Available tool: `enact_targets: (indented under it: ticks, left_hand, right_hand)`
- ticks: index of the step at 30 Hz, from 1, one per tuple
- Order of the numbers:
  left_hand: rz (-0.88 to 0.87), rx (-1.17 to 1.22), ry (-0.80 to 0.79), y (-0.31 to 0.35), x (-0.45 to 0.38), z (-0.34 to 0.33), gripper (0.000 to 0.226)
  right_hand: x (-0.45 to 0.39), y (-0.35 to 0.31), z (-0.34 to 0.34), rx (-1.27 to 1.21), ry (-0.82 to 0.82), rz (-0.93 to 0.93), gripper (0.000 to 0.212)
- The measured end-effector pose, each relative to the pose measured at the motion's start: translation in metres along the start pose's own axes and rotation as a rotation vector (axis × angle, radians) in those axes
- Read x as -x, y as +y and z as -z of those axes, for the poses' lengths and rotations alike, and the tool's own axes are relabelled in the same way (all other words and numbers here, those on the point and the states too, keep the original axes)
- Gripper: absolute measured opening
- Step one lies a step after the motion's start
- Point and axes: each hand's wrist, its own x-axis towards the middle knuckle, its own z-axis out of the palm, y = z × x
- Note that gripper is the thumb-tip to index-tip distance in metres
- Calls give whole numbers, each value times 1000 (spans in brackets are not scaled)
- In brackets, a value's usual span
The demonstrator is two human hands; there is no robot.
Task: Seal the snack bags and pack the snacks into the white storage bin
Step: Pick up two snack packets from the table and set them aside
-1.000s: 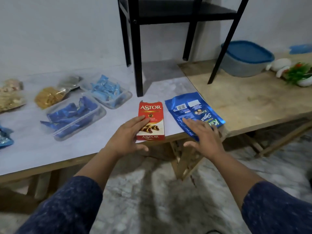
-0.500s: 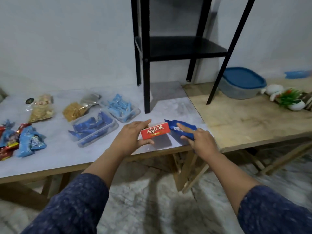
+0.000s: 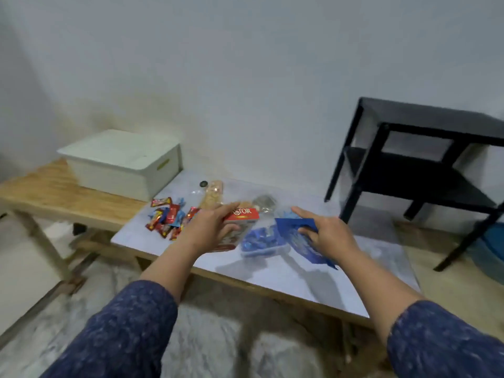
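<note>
My left hand (image 3: 210, 227) holds the red Astor box (image 3: 242, 214) lifted above the table. My right hand (image 3: 324, 231) grips the flat blue snack packet (image 3: 297, 236), also off the surface. The white storage bin (image 3: 122, 162) stands with its lid on at the far left, on the wooden bench. On the grey tabletop (image 3: 286, 271) lie a heap of red and blue candy wrappers (image 3: 166, 219), clear bags of snacks (image 3: 214, 195) and a clear tray of blue sweets (image 3: 259, 241), partly hidden by my hands.
A black metal shelf unit (image 3: 414, 159) stands at the table's right end. The wooden bench (image 3: 54, 195) carries the bin on the left. A blue-lidded tub (image 3: 491, 252) shows at the far right edge. Marbled floor lies below.
Both hands have lifted the Astor box and the blue packet off the table and carried them leftward. The view swung left, bringing the white bin into sight.
</note>
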Motion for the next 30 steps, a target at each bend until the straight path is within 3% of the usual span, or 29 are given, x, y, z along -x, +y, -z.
enact_targets:
  ticks: [13,18,30]
  left_hand:
    - [552,-72,318,-244,176,201,56]
    - [714,-167,368,-321,248,267,56]
    - [1253,-222,579,-441,439,314,55]
  right_hand:
    - [-134,-340,-70,-169,-97,563,50]
    - [-158,-480,-115,-209,-159,724,51]
    - [-149,-773,-251,-176,-463,1225,49]
